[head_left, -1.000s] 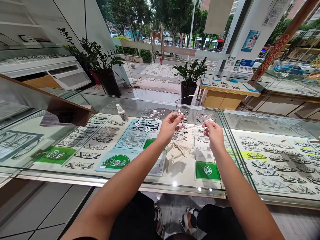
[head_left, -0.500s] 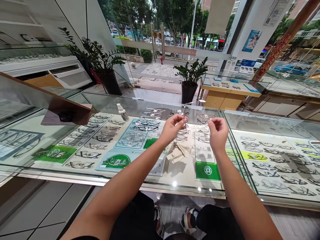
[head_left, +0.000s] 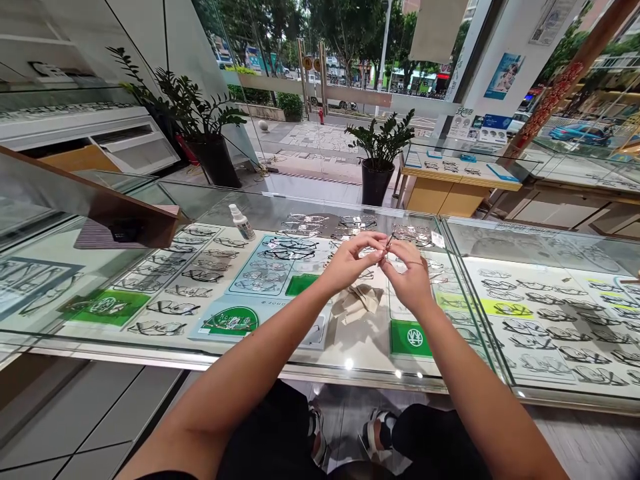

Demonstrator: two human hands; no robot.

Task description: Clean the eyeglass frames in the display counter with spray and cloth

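Note:
Over the glass counter (head_left: 350, 370), my left hand (head_left: 353, 260) and my right hand (head_left: 409, 270) meet, fingertips pinched together. Between them is a thin pair of eyeglasses (head_left: 391, 239), mostly hidden by the fingers; a short dark part pokes out at the top. Just past my right hand shows a small white tag (head_left: 437, 239). Below the hands lies a crumpled beige cloth (head_left: 357, 303) on the counter. A white spray bottle (head_left: 241, 223) stands upright farther left.
Rows of eyeglasses (head_left: 173, 307) fill the display, with more glasses in the right case (head_left: 545, 313). Green cards (head_left: 411, 338) lie among them. A brown-edged panel (head_left: 100, 207) juts over the counter at left. Potted plants (head_left: 377, 177) stand beyond, before the glass doors.
My hands were apart with the eyeglasses stretched between them. My right hand has moved left, and now both hands' fingertips meet. The view has shifted slightly.

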